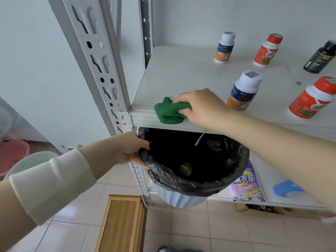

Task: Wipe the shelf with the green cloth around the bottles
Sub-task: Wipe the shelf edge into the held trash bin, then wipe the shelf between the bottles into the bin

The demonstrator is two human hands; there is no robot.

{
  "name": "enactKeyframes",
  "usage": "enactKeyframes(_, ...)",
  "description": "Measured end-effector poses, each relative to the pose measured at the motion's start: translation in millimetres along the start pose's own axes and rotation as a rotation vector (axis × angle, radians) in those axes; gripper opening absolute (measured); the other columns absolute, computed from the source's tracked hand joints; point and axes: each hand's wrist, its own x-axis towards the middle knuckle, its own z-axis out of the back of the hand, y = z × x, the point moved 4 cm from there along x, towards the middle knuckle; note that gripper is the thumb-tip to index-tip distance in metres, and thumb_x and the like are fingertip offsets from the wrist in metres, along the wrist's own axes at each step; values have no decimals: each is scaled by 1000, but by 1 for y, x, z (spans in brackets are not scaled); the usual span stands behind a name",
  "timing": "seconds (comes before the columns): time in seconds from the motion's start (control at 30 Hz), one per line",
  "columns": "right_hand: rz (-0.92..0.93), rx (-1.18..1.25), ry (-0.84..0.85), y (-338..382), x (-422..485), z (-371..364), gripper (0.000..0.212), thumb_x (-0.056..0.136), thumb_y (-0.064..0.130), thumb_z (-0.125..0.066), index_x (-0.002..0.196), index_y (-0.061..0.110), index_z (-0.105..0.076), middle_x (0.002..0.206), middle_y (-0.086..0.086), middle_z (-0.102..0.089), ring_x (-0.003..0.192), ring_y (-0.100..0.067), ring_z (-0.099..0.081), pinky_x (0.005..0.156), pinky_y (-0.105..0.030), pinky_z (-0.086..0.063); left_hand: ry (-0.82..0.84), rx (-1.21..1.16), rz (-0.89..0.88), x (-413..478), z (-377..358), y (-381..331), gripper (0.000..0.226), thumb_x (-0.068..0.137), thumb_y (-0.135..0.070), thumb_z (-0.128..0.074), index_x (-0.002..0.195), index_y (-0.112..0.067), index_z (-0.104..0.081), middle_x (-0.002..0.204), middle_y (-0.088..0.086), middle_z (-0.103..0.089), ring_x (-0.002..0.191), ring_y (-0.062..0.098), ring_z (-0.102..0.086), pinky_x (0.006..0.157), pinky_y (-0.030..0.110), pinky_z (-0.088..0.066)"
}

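A bunched green cloth [170, 110] lies at the front edge of the white shelf [181, 77], hanging partly over the lip. My right hand [203, 108] grips the cloth from the right. Several bottles stand on the shelf: a white-capped one [242, 90] just right of my hand, another white-capped one [224, 48] behind, two red-capped ones [311, 98] [267, 50] and a black one [321, 58]. My left hand [131, 149] holds the rim of a white bin with a black liner [196, 180], held under the shelf edge below the cloth.
The rack's white slotted upright [101, 64] rises left of the shelf. On the lower shelf lie a purple packet [247, 184] and a blue object [286, 188]. A wooden box [121, 222] stands on the tiled floor; pink and pale basins [13, 154] sit at far left.
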Motion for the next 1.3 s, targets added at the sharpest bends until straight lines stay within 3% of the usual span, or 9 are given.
enactKeyframes(0.2,-101,266,59,-29,-50,-16,37,89,25,-56,126,20,-56,129,-4,-58,120,-21,-52,96,-20,-33,-55,-11,0,-11,-12,9,8,89,10,-44,84,5,-47,81,21,-57,41,21,-64,38,29,-53)
enactKeyframes(0.27,-163,532,87,-45,-64,-22,34,88,21,-57,121,17,-58,123,-3,-62,117,-20,-54,106,-32,-37,-62,-20,6,-15,-19,15,8,89,11,-44,84,7,-49,83,22,-58,44,22,-65,39,29,-53)
enactKeyframes(0.4,-338,1094,187,-79,-97,-13,17,89,12,-55,105,12,-62,105,-7,-64,111,-26,-56,106,-46,-39,-100,-25,19,-26,-46,27,8,88,10,-45,87,8,-53,85,22,-62,55,25,-66,42,30,-55)
enactKeyframes(0.5,-443,1388,278,-105,-120,7,28,89,15,-52,114,2,-58,106,-17,-65,99,-29,-63,89,-41,-53,-121,-41,24,-36,-76,29,7,88,10,-46,87,9,-53,87,22,-62,61,26,-65,42,29,-54)
enactKeyframes(0.57,-452,1494,346,-119,-136,27,24,92,16,-47,100,1,-63,84,-13,-71,71,-21,-70,65,-30,-58,-127,-54,21,-41,-99,29,9,89,10,-45,85,9,-53,85,21,-62,61,26,-65,43,28,-55)
enactKeyframes(0.67,-429,1489,322,-145,-150,61,22,91,14,-46,87,3,-64,71,-7,-72,58,-15,-70,57,-27,-57,-117,-66,23,-43,-127,27,7,89,10,-46,91,10,-52,86,22,-62,53,23,-68,44,28,-55)
enactKeyframes(0.9,-374,1305,-38,-188,-133,133,24,89,8,-49,111,5,-60,100,-12,-67,73,-16,-69,56,-24,-58,-96,-41,14,-35,-166,11,5,87,11,-47,87,8,-51,84,21,-60,61,27,-64,47,32,-57)
enactKeyframes(1.13,-382,1132,-261,-185,-127,91,14,88,5,-54,84,14,-63,83,-6,-66,79,-24,-65,79,-38,-55,-9,-43,-5,-8,-182,-6,10,85,14,-45,87,8,-53,81,20,-61,56,25,-65,47,31,-56)
enactKeyframes(1.3,-367,1108,-303,-195,-129,92,13,87,8,-56,87,16,-66,94,-9,-70,90,-26,-68,89,-43,-53,35,-19,-7,9,-191,-15,18,84,14,-44,99,12,-54,87,24,-62,61,28,-65,49,33,-57)
